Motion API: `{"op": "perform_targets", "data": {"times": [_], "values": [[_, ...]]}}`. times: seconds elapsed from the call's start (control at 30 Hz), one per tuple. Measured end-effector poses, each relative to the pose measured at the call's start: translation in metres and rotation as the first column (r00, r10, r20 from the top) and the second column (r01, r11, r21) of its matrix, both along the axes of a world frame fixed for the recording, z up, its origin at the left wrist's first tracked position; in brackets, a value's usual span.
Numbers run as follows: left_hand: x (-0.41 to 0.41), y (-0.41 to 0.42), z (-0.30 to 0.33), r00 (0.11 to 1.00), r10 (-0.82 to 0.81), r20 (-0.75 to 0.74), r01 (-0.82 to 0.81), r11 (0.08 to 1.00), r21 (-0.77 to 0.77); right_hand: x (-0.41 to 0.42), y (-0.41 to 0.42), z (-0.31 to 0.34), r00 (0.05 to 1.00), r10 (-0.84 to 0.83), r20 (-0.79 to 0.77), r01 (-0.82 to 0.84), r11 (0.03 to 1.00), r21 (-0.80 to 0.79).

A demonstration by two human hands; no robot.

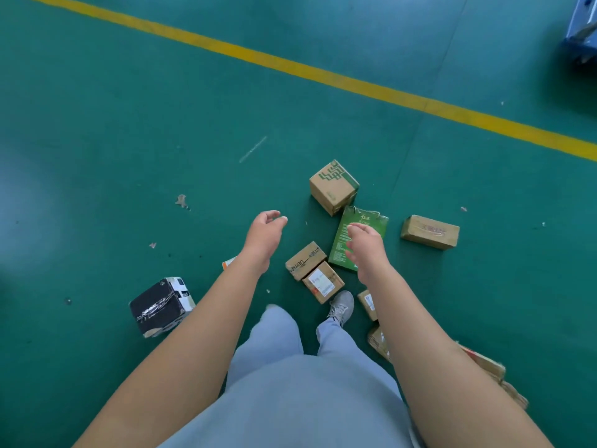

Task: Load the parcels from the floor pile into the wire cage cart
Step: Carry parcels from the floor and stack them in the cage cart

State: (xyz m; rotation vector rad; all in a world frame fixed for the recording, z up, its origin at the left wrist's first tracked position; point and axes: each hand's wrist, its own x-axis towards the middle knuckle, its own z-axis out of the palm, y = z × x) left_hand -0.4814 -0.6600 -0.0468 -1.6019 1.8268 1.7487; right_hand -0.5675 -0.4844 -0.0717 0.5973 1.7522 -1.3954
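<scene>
**Pile on floor, both hands empty, nothing lifted yet**

Parcels are scattered on the green floor (129, 124) just ahead of the feet. Counted, as far as can be seen:
- Six cardboard cartons: a cube carton (332, 185) with green print, farthest out; an oblong carton (429, 232) to the right, well apart from the rest; two small cartons touching each other, one printed (305, 260), one labelled (323, 282); a labelled carton (368, 303) partly hidden by the right forearm; and a worn carton (378, 341), mostly hidden.
- One green paper bag (355, 234) with cord handles, lying flat, partly under the right hand.
- One black-and-white taped box (160, 305), off to the left, tilted on an edge.
- An orange-edged item (228, 262) is seen beside the left forearm; too little shows to identify it.

Handling, as judged: the small cartons are likely stiff, light, one-hand lifts, best taken across opposite faces. The bag is expected to be soft and floppy; it is better taken by the handles or scooped from beneath. The taped box could be slick where taped, so two hands are advised. Weights cannot be told.

The left hand (266, 231) and right hand (366, 245) are held apart above the pile, fingers loosely curled, nothing gripped or touched.

The cage cart is not identified; only a blue frame (581, 30) is seen at the upper right corner, beyond the yellow line (323, 74).
</scene>
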Motion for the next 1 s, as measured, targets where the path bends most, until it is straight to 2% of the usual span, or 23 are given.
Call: {"op": "perform_targets", "data": {"times": [0.27, 0.47, 0.63, 0.77, 1.0], "values": [[-0.066, -0.046, -0.072, 0.992, -0.058, 0.111, 0.052, 0.997, 0.057, -0.066, -0.036, -0.066, 0.998, 0.044, 0.036, -0.047, 0.996, 0.079], [-0.137, -0.083, -0.168, 0.958, -0.243, 0.154, 0.223, 0.965, 0.138, -0.118, -0.07, -0.144, 0.997, 0.034, 0.067, -0.045, 0.983, 0.175], [-0.198, -0.127, -0.291, 0.906, -0.372, 0.203, 0.347, 0.926, 0.147, -0.154, -0.112, -0.257, 0.99, 0.024, 0.139, -0.054, 0.974, 0.218], [-0.231, -0.148, -0.388, 0.827, -0.506, 0.245, 0.484, 0.862, 0.149, -0.17, -0.134, -0.349, 0.98, -0.002, 0.201, -0.044, 0.974, 0.221], [-0.282, -0.171, -0.541, 0.746, -0.612, 0.263, 0.606, 0.787, 0.115, -0.201, -0.158, -0.498, 0.943, -0.158, 0.294, 0.119, 0.982, 0.145]]}}
